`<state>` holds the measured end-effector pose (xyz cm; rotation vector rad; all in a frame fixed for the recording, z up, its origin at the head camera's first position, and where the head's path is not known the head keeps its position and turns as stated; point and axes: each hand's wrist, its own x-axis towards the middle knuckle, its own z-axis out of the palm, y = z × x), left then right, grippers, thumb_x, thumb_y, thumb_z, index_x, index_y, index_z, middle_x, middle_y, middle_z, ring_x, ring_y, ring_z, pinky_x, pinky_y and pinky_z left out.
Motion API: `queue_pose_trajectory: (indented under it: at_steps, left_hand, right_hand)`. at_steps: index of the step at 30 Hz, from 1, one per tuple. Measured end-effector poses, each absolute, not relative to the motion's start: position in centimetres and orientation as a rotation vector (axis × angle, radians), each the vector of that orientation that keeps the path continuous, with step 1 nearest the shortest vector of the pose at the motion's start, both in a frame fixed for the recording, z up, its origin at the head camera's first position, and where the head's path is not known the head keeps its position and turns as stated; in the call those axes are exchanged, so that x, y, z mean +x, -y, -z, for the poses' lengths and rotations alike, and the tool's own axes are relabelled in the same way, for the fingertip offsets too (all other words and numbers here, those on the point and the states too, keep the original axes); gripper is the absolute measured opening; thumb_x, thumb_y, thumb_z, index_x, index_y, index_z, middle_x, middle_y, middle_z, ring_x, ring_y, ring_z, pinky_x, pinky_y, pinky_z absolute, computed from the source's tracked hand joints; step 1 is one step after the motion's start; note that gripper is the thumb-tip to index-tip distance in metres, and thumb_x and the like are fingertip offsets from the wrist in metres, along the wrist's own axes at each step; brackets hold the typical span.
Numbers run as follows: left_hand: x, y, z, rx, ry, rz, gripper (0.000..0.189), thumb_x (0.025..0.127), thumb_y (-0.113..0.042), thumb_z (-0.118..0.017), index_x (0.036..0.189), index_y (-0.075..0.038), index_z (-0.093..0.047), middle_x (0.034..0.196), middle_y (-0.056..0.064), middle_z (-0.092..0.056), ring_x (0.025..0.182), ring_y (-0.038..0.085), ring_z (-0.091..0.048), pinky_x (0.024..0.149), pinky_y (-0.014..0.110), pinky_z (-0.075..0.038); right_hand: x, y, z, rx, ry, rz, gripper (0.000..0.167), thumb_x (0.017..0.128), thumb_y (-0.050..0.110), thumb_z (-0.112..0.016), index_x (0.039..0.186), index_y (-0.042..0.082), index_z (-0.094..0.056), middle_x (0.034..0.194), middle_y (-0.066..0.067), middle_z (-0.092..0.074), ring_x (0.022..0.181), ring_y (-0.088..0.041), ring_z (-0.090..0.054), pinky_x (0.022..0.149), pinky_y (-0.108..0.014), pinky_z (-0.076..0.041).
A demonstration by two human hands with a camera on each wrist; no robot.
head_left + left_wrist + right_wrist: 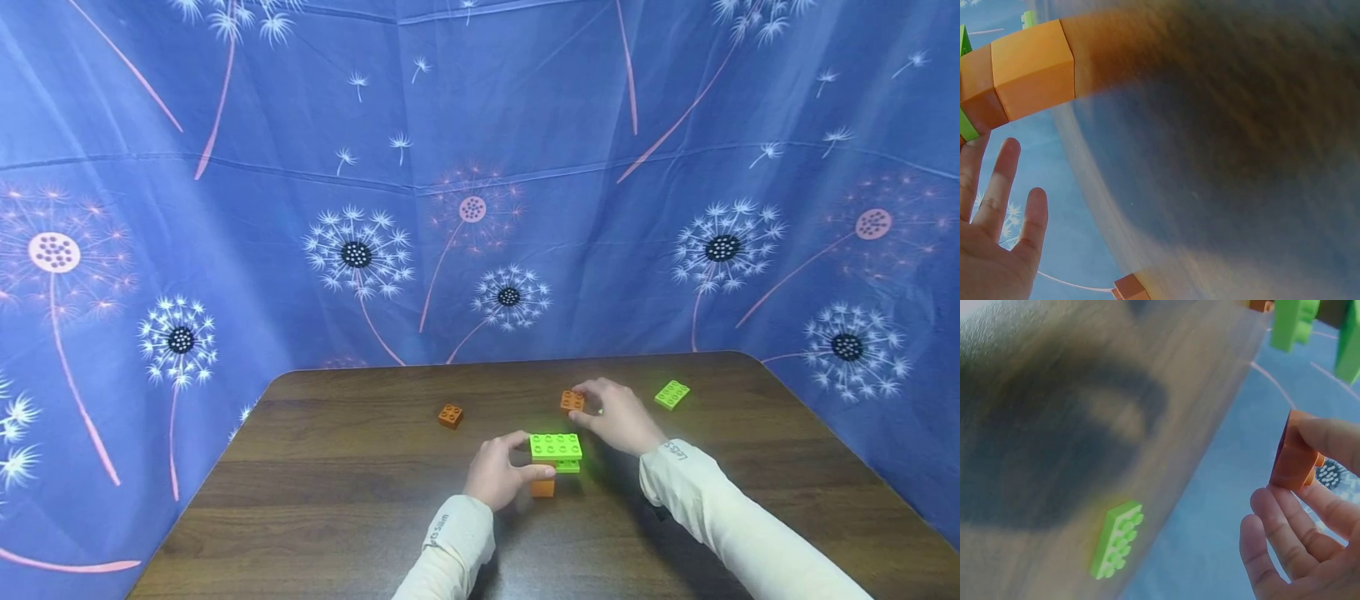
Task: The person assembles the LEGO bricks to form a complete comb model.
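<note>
In the head view my left hand holds a stack of toy building bricks from its left side, thumb across the front. Its top is a bright green eight-stud brick, with more green just below and an orange brick at the bottom. The left wrist view shows a light orange brick against a darker one. Behind and right of the stack, my right hand pinches a square dark orange brick between thumb and fingers. In the right wrist view this brick is raised off the table.
Another dark orange brick lies on the wooden table behind and left of the stack. A green eight-stud brick lies at the back right. A blue dandelion-print curtain hangs behind the table.
</note>
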<state>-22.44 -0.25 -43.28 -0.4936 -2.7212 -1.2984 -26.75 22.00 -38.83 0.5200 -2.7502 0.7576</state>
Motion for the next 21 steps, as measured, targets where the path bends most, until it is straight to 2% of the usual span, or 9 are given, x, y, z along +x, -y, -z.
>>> queue_pose_trajectory:
  at_steps: [17, 21]
  left_hand:
    - [-22.6, 0.3, 43.6, -0.496, 2.732, 1.295, 0.056, 0.077, -0.034, -0.089, 0.122, -0.006, -0.071, 0.121, 0.012, -0.072, 0.116, 0.034, -0.065, 0.098, 0.051, -0.051]
    - [-22.6, 0.3, 43.6, -0.483, 2.741, 1.294, 0.056, 0.077, -0.035, -0.088, 0.123, -0.006, -0.071, 0.122, 0.012, -0.072, 0.117, 0.035, -0.065, 0.098, 0.053, -0.050]
  right_hand:
    - [-23.8, -20.6, 36.2, 0.655, 2.722, -0.827, 0.042, 0.089, 0.018, -0.078, 0.125, 0.000, -0.066, 0.116, -0.014, -0.069, 0.104, -0.034, -0.066, 0.089, -0.057, -0.053]
    - [-23.4, -20.4, 36.1, 0.689, 2.703, -0.829, 0.041, 0.088, 0.019, -0.079, 0.124, 0.002, -0.067, 0.113, -0.009, -0.070, 0.102, -0.030, -0.067, 0.088, -0.055, -0.054]
